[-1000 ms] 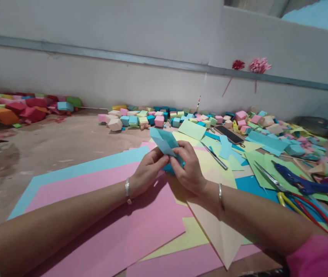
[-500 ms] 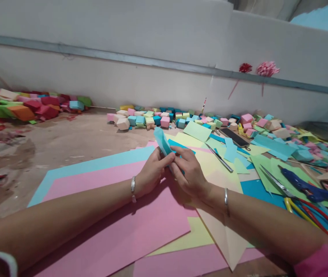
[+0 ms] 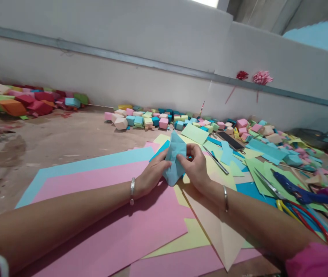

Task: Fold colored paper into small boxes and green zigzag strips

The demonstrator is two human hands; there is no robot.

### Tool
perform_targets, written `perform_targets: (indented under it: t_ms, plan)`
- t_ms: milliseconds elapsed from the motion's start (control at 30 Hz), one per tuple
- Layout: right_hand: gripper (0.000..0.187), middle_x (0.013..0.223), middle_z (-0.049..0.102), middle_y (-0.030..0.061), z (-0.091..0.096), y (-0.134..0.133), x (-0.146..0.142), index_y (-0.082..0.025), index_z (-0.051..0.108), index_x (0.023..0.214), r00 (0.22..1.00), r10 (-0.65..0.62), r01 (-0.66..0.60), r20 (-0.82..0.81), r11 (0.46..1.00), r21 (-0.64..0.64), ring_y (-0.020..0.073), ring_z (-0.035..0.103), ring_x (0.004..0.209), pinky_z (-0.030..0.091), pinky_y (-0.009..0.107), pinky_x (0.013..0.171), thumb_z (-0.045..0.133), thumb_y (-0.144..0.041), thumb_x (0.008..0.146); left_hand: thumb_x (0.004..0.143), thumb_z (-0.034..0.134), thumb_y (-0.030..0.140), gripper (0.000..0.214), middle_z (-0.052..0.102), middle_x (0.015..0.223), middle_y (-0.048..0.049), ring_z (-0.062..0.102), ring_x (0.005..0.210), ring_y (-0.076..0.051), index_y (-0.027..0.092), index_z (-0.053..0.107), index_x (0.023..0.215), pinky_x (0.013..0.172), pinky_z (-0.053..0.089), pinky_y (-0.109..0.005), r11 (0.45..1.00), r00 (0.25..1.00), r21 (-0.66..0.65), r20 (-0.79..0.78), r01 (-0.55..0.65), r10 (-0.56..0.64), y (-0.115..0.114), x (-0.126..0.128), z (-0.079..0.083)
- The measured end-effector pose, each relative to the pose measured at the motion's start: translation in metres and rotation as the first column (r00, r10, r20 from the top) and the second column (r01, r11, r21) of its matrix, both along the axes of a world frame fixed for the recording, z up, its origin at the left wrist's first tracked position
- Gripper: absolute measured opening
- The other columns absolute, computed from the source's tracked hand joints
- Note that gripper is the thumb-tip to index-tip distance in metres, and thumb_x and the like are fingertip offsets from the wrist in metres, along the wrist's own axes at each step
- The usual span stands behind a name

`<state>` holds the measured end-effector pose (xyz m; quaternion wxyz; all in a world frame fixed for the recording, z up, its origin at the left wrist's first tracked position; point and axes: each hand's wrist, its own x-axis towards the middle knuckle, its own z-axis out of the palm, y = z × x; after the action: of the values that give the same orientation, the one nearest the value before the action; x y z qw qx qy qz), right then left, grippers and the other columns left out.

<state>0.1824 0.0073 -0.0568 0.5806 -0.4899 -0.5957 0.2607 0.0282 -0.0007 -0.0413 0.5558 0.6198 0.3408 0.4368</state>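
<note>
Between my hands is a light blue piece of paper (image 3: 175,156) with creases across it, held up over the stacked sheets. My left hand (image 3: 154,171) grips its left edge, thumb on the near face. On the other side, my right hand (image 3: 195,161) pinches the right edge between thumb and fingers. Beneath lie a large pink sheet (image 3: 117,215) and a light blue sheet (image 3: 94,163). A cream folded sheet (image 3: 215,219) lies under my right forearm.
Scissors with red and yellow handles (image 3: 293,213) and a blue glue gun (image 3: 290,188) lie at right. A pen (image 3: 217,159) and a phone (image 3: 230,141) are farther back. Small paper boxes (image 3: 140,120) line the wall; larger ones (image 3: 34,102) are heaped at left.
The light blue paper has gone from folded together to opened out, its creased face showing. My right hand has moved right, apart from my left. The view has shifted slightly.
</note>
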Motion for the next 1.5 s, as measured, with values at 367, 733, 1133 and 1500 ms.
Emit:
perform_targets:
  t_ms: [367, 733, 1133, 1500]
  plan:
    - [0.006, 0.074, 0.058, 0.0000, 0.002, -0.001, 0.001, -0.022, 0.057, 0.073, 0.974, -0.043, -0.009, 0.224, 0.974, 0.227, 0.0163, 0.054, 0.071, 0.047, 0.030, 0.065, 0.060, -0.026, 0.078, 0.091, 0.044, 0.027, 0.030, 0.063, 0.108, -0.0045, 0.058, 0.094, -0.019, 0.020, 0.054, 0.118, 0.084, 0.048, -0.031, 0.927, 0.944, 0.344, -0.228, -0.151, 0.238, 0.000, -0.001, 0.000]
    - [0.009, 0.081, 0.064, 0.0039, 0.005, -0.006, 0.002, -0.022, 0.066, 0.077, 0.959, -0.061, -0.016, 0.277, 0.963, 0.268, 0.0184, 0.059, 0.078, 0.050, 0.034, 0.072, 0.057, -0.021, 0.079, 0.086, 0.041, 0.018, 0.035, 0.066, 0.106, -0.0031, 0.060, 0.089, -0.018, 0.021, 0.059, 0.115, 0.080, 0.049, -0.031, 0.903, 0.934, 0.415, -0.268, -0.111, 0.237, 0.001, -0.004, -0.004]
    - [0.014, 0.076, 0.064, -0.0008, -0.004, 0.002, -0.001, -0.020, 0.060, 0.082, 0.989, 0.087, -0.092, -0.117, 0.995, -0.036, 0.0155, 0.059, 0.071, 0.047, 0.028, 0.065, 0.065, -0.026, 0.071, 0.087, 0.044, 0.022, 0.030, 0.064, 0.105, -0.0032, 0.059, 0.089, -0.019, 0.021, 0.056, 0.114, 0.076, 0.048, -0.032, 0.913, 0.928, 0.396, -0.293, -0.102, 0.231, 0.002, -0.004, -0.005]
    - [0.012, 0.072, 0.064, -0.0015, -0.003, 0.006, 0.000, -0.019, 0.061, 0.080, 0.983, 0.073, -0.082, -0.170, 0.996, -0.046, 0.0151, 0.058, 0.066, 0.047, 0.027, 0.061, 0.064, -0.023, 0.069, 0.083, 0.054, 0.025, 0.016, 0.056, 0.099, -0.0021, 0.057, 0.078, -0.014, 0.022, 0.049, 0.098, 0.063, 0.047, -0.026, 0.917, 0.947, 0.320, -0.134, -0.236, 0.291, -0.001, -0.003, -0.004]
